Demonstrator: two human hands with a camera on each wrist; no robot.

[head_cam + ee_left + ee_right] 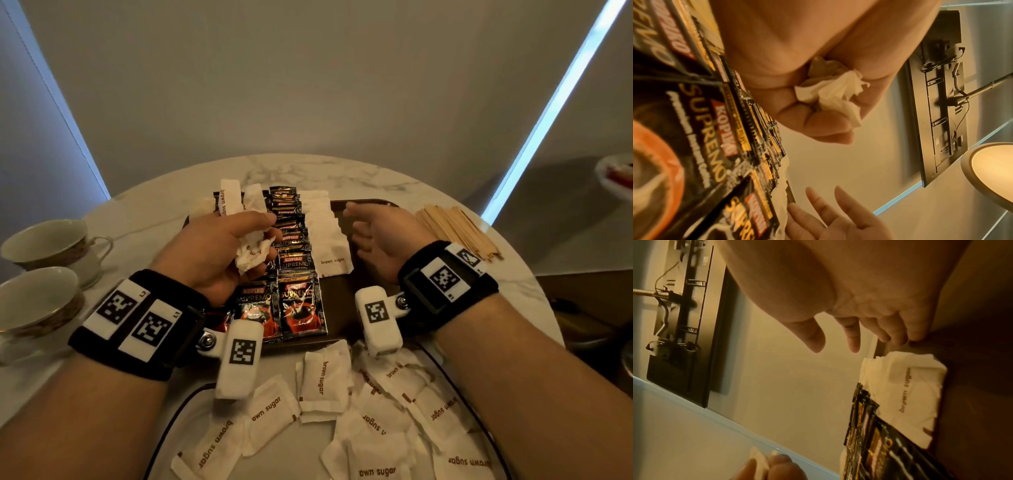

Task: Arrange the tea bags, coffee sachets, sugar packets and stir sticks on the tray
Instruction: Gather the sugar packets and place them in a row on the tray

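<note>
At the left edge of my marble tabletop stand two teacups: one with a handle farther back, another nearer me, close together. Off the tabletop's right edge a small white dish shows, cut by the frame. Behind the tabletop hangs a pale wall, with a dark wall-mounted panel with cables.
</note>
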